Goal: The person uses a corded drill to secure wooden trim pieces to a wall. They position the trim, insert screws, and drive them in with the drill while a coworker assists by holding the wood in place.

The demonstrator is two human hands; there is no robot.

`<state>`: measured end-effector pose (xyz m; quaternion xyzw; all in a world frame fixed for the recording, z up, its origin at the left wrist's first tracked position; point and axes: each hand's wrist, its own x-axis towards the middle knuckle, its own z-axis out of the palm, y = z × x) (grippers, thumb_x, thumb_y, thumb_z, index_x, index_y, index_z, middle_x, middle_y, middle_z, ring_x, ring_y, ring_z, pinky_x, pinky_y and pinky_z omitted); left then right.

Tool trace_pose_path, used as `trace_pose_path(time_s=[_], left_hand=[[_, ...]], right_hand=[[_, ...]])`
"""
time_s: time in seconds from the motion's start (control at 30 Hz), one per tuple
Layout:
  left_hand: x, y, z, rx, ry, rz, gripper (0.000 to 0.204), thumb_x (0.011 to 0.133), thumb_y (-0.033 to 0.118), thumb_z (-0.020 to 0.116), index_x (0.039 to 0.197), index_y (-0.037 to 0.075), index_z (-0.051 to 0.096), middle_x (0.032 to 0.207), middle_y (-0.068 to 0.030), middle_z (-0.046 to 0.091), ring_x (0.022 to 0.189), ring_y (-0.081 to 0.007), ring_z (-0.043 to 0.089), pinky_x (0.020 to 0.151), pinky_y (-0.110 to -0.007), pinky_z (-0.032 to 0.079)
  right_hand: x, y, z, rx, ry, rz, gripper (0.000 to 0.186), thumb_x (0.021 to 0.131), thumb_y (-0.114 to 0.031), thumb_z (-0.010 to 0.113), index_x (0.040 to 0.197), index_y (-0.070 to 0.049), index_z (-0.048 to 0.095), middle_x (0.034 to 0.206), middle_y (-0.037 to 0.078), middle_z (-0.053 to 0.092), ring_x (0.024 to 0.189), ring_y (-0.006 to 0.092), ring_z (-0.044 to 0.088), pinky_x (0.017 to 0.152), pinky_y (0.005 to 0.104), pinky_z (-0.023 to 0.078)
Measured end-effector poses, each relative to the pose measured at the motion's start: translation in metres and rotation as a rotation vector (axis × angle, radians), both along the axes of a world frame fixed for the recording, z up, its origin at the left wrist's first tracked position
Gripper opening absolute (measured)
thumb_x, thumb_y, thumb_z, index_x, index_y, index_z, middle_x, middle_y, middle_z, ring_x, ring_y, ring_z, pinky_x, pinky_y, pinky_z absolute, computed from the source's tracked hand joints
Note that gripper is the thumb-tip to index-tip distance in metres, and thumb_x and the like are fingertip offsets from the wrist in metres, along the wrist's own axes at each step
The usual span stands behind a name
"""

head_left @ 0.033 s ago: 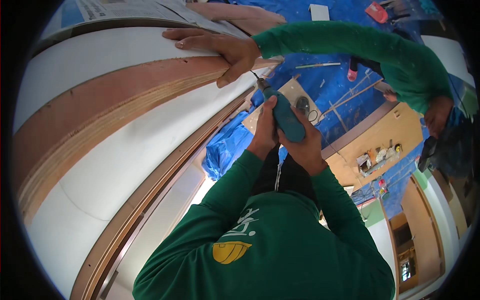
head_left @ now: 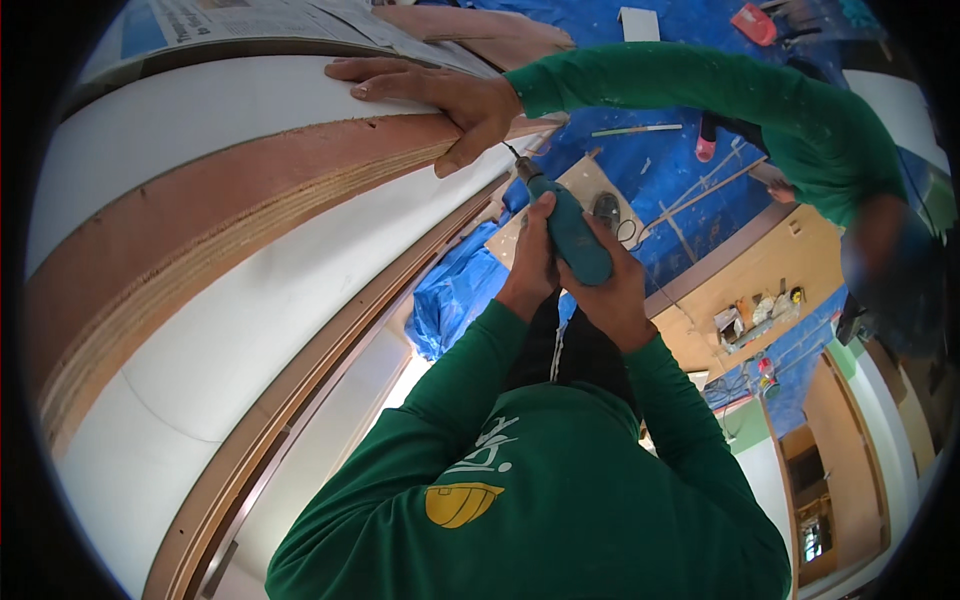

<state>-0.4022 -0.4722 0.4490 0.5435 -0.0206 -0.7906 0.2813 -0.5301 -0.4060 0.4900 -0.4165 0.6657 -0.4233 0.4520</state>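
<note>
A teal power drill (head_left: 577, 232) is in both my hands, pointing up and away from me. My left hand (head_left: 531, 248) wraps its left side, with the thumb along the body. On the other side my right hand (head_left: 612, 278) grips the rear of the body. The drill's thin bit (head_left: 511, 149) reaches toward the plywood strip (head_left: 240, 190), close below a co-worker's hand (head_left: 450, 100); whether its tip touches the wood I cannot tell. That hand lies spread over the strip and the white panel (head_left: 210, 95), its thumb hooked over the layered edge.
The co-worker's green sleeve (head_left: 680, 85) arches across the far side. Blue sheeting (head_left: 600, 125) covers the floor, with a wooden board (head_left: 632, 215) on it. Newspaper (head_left: 240, 25) lies at the far left. At right, tools sit on a tan board (head_left: 800, 250). A brown rail (head_left: 330, 365) runs at left.
</note>
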Motion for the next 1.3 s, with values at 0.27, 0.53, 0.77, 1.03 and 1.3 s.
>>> trace_pose_path(time_s=[0.27,0.53,0.77,1.03,1.3], left_hand=[[0.000,-0.002,0.003,0.009,0.046,-0.020,0.061,0.099,0.064,0.060,0.123,0.008,0.060,0.106,-0.0082,0.069,0.096,-0.0209,0.071,0.087,-0.037,0.061],[-0.004,-0.004,0.004,0.031,0.047,0.020,0.061,0.098,0.065,0.061,0.121,0.009,0.060,0.106,-0.0078,0.068,0.096,-0.0201,0.070,0.088,-0.037,0.061],[-0.010,-0.003,-0.005,0.018,-0.053,-0.008,0.061,0.099,0.062,0.062,0.124,0.007,0.058,0.104,-0.0062,0.066,0.092,-0.0181,0.069,0.082,-0.034,0.059],[-0.009,0.000,-0.014,0.007,-0.055,-0.007,0.064,0.098,0.066,0.058,0.122,0.007,0.059,0.106,-0.0090,0.068,0.095,-0.0212,0.070,0.087,-0.037,0.059],[-0.008,-0.007,-0.008,-0.003,-0.029,-0.045,0.068,0.095,0.072,0.057,0.117,0.008,0.062,0.104,-0.0082,0.069,0.094,-0.0214,0.070,0.086,-0.038,0.060]], right_hand=[[-0.009,-0.010,0.011,-0.016,0.046,0.040,0.072,0.079,-0.016,0.088,0.143,-0.001,0.059,0.123,0.026,0.072,0.111,0.0402,0.074,0.092,0.0443,0.060],[-0.014,-0.017,0.013,0.027,0.011,0.043,0.071,0.078,-0.015,0.088,0.142,-0.001,0.061,0.120,0.025,0.073,0.108,0.0373,0.076,0.090,0.0425,0.061],[-0.021,-0.013,-0.005,-0.029,0.030,0.029,0.071,0.077,-0.017,0.089,0.141,-0.001,0.063,0.114,0.024,0.075,0.102,0.0348,0.077,0.086,0.0419,0.061],[-0.024,-0.015,-0.009,-0.063,0.040,0.020,0.069,0.077,-0.019,0.089,0.139,-0.004,0.065,0.114,0.022,0.076,0.102,0.0350,0.077,0.086,0.0411,0.062],[-0.023,-0.017,-0.009,-0.047,0.055,0.051,0.068,0.079,-0.017,0.089,0.140,-0.002,0.063,0.122,0.023,0.074,0.109,0.0342,0.076,0.090,0.0406,0.062]])
